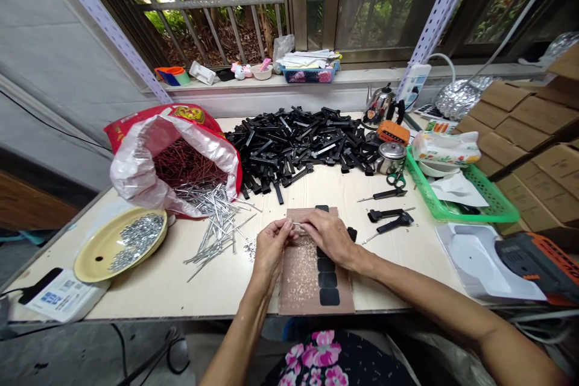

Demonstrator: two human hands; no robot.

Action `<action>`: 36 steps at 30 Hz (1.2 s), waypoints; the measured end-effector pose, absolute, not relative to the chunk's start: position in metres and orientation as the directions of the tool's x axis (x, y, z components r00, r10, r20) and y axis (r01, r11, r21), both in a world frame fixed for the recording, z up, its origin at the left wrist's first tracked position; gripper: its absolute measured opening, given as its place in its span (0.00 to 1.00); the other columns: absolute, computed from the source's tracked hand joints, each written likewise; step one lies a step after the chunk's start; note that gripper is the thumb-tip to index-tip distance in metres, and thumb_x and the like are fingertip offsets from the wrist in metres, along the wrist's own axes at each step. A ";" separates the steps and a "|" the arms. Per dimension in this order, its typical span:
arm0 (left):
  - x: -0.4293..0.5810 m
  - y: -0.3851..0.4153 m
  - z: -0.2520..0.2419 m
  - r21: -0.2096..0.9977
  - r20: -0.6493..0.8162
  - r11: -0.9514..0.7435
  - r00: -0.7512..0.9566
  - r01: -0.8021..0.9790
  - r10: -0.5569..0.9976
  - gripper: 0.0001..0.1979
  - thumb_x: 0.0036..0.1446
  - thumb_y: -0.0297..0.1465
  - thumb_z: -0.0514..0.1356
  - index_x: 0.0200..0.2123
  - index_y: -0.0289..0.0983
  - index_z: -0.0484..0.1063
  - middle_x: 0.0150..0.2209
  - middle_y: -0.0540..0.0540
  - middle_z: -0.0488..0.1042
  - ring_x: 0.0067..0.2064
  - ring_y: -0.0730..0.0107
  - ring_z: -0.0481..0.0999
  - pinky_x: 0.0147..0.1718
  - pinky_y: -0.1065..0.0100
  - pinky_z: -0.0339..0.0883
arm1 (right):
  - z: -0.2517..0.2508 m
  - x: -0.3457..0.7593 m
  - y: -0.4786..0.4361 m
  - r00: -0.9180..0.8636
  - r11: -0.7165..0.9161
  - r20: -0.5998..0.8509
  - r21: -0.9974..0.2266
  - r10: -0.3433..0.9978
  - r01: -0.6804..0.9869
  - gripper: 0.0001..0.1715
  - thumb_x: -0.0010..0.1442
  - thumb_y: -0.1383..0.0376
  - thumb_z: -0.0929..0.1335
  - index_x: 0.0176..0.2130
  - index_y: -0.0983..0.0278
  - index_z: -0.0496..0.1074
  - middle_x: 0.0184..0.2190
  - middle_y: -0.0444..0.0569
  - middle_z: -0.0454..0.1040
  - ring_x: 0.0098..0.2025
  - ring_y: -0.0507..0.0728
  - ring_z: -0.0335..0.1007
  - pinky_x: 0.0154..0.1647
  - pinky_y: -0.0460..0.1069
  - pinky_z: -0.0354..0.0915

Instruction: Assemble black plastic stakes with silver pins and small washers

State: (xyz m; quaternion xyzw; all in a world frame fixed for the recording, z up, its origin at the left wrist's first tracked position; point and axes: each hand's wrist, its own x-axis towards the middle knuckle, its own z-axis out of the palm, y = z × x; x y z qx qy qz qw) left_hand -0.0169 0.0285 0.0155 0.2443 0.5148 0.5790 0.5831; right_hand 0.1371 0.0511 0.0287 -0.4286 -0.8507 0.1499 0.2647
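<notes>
My left hand (274,246) and my right hand (332,238) meet over the upper part of a brown board (296,289). A thin silvery rod (297,224) shows between their fingertips, pinched from both sides. Black rounded squares (329,279) run in a column down the board's right side, partly under my right hand. Pale specks cover the board's middle. Small silvery pieces (249,248) lie just left of my left hand. Long metal rods (217,229) spill out of a red and white sack (136,163). Black parts with rods attached (393,221) rest to the right.
A pile of black plastic parts (298,139) fills the table's back. A yellow bowl (85,256) of small metal pieces stands left. On the right are a green basket (497,212), a white tray (465,265), an orange-black tool (534,262), green-handled scissors (396,180) and cardboard boxes (538,163).
</notes>
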 end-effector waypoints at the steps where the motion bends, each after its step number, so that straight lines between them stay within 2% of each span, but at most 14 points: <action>1: -0.017 0.028 0.016 0.876 -0.325 0.215 -0.199 -0.431 0.925 0.19 0.36 0.35 0.73 0.31 0.30 0.74 0.23 0.50 0.73 0.24 0.78 0.71 0.27 0.73 0.67 | 0.028 0.137 0.051 -0.494 0.594 0.333 -0.501 0.804 0.630 0.09 0.65 0.67 0.62 0.41 0.64 0.71 0.37 0.49 0.69 0.38 0.53 0.67 0.37 0.46 0.64; 6: -0.017 0.029 0.015 0.853 -0.338 0.209 -0.202 -0.479 0.919 0.20 0.34 0.34 0.73 0.30 0.31 0.74 0.23 0.50 0.73 0.23 0.78 0.71 0.28 0.73 0.67 | 0.028 0.137 0.052 -0.505 0.600 0.325 -0.433 0.800 0.672 0.12 0.65 0.68 0.60 0.40 0.64 0.72 0.36 0.51 0.68 0.38 0.54 0.66 0.37 0.47 0.64; 10: -0.017 0.030 0.016 0.877 -0.301 0.177 -0.224 -0.447 0.927 0.19 0.36 0.34 0.73 0.31 0.30 0.74 0.22 0.50 0.73 0.23 0.77 0.71 0.27 0.74 0.65 | 0.028 0.136 0.052 -0.500 0.501 0.216 -0.669 0.838 0.550 0.15 0.67 0.65 0.58 0.39 0.63 0.72 0.34 0.47 0.71 0.35 0.52 0.68 0.35 0.45 0.63; 12: -0.018 0.031 0.017 0.887 -0.292 0.175 -0.225 -0.427 0.929 0.19 0.35 0.34 0.73 0.30 0.30 0.74 0.23 0.50 0.73 0.23 0.77 0.71 0.27 0.74 0.65 | 0.029 0.135 0.052 -0.502 0.472 0.200 -0.725 0.842 0.502 0.14 0.68 0.65 0.58 0.40 0.63 0.71 0.34 0.46 0.73 0.35 0.52 0.69 0.35 0.45 0.63; 16: -0.018 0.030 0.019 0.907 -0.255 0.143 -0.247 -0.396 0.935 0.18 0.37 0.35 0.72 0.30 0.30 0.74 0.23 0.50 0.73 0.23 0.78 0.70 0.26 0.74 0.64 | 0.031 0.135 0.049 -0.436 0.499 0.262 -0.600 0.861 0.625 0.12 0.66 0.65 0.59 0.38 0.65 0.69 0.35 0.48 0.72 0.36 0.53 0.68 0.35 0.47 0.61; 20: -0.017 0.028 0.020 0.892 -0.281 0.165 -0.231 -0.422 0.932 0.19 0.35 0.35 0.73 0.30 0.30 0.74 0.22 0.50 0.73 0.23 0.77 0.71 0.27 0.73 0.65 | 0.029 0.136 0.050 -0.468 0.492 0.229 -0.648 0.854 0.582 0.10 0.67 0.63 0.60 0.39 0.63 0.68 0.34 0.46 0.70 0.34 0.51 0.67 0.32 0.45 0.60; 23: -0.016 0.028 0.020 0.880 -0.305 0.191 -0.212 -0.434 0.928 0.19 0.35 0.35 0.73 0.30 0.30 0.74 0.24 0.50 0.74 0.23 0.77 0.71 0.27 0.74 0.65 | 0.028 0.138 0.050 -0.461 0.525 0.269 -0.575 0.845 0.628 0.10 0.66 0.63 0.60 0.40 0.64 0.69 0.37 0.49 0.69 0.37 0.52 0.67 0.34 0.46 0.60; 25: -0.016 0.028 0.020 0.886 -0.295 0.182 -0.217 -0.426 0.930 0.19 0.36 0.35 0.72 0.31 0.30 0.74 0.24 0.50 0.74 0.23 0.78 0.71 0.26 0.75 0.65 | 0.028 0.138 0.050 -0.464 0.533 0.272 -0.543 0.843 0.649 0.14 0.67 0.63 0.58 0.37 0.64 0.70 0.35 0.49 0.70 0.37 0.53 0.67 0.34 0.46 0.60; 27: -0.016 0.028 0.020 0.892 -0.286 0.174 -0.221 -0.418 0.933 0.19 0.37 0.35 0.72 0.31 0.30 0.74 0.23 0.50 0.73 0.23 0.79 0.71 0.27 0.75 0.66 | 0.028 0.139 0.050 -0.469 0.510 0.242 -0.605 0.849 0.611 0.15 0.68 0.63 0.57 0.38 0.64 0.70 0.33 0.47 0.71 0.35 0.53 0.67 0.34 0.46 0.60; 30: -0.016 0.028 0.021 0.885 -0.305 0.196 -0.207 -0.422 0.930 0.19 0.36 0.35 0.72 0.31 0.30 0.74 0.23 0.50 0.74 0.23 0.79 0.71 0.27 0.75 0.66 | 0.027 0.140 0.052 -0.450 0.470 0.238 -0.713 0.861 0.521 0.10 0.66 0.62 0.61 0.42 0.63 0.69 0.35 0.47 0.71 0.37 0.53 0.68 0.36 0.47 0.62; 34: -0.017 0.027 0.022 0.865 -0.347 0.241 -0.178 -0.440 0.921 0.19 0.36 0.35 0.72 0.31 0.30 0.73 0.23 0.50 0.74 0.23 0.77 0.72 0.24 0.76 0.66 | 0.025 0.140 0.055 -0.467 0.527 0.299 -0.691 0.832 0.495 0.10 0.64 0.64 0.62 0.40 0.65 0.70 0.38 0.51 0.70 0.38 0.54 0.67 0.39 0.49 0.63; 36: -0.016 0.026 0.021 0.865 -0.352 0.246 -0.179 -0.437 0.919 0.19 0.37 0.35 0.72 0.31 0.30 0.73 0.22 0.50 0.73 0.23 0.77 0.72 0.24 0.76 0.65 | 0.025 0.140 0.056 -0.485 0.485 0.257 -0.759 0.836 0.434 0.13 0.66 0.64 0.60 0.37 0.65 0.71 0.34 0.49 0.71 0.36 0.54 0.67 0.37 0.48 0.63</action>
